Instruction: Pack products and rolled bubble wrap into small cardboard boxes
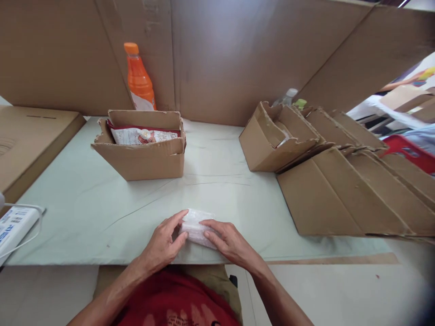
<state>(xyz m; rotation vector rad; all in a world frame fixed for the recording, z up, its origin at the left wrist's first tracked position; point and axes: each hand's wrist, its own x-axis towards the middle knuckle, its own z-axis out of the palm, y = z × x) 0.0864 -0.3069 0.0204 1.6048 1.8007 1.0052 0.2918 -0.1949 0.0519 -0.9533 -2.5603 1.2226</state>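
A small bundle of clear bubble wrap [199,227] rests on the table near its front edge. My left hand [167,238] grips its left end, thumb in front and fingers behind. On the right end, my right hand [228,238] presses with its thumb and fingers. Whatever the wrap may enclose cannot be made out.
An open cardboard box [152,158] holding printed packets stands at the back left, with an orange bottle [140,79] behind it. More open boxes [326,190] crowd the right side. A flat carton [30,140] and a white power strip [16,231] lie left. Cardboard panels [238,59] wall the back.
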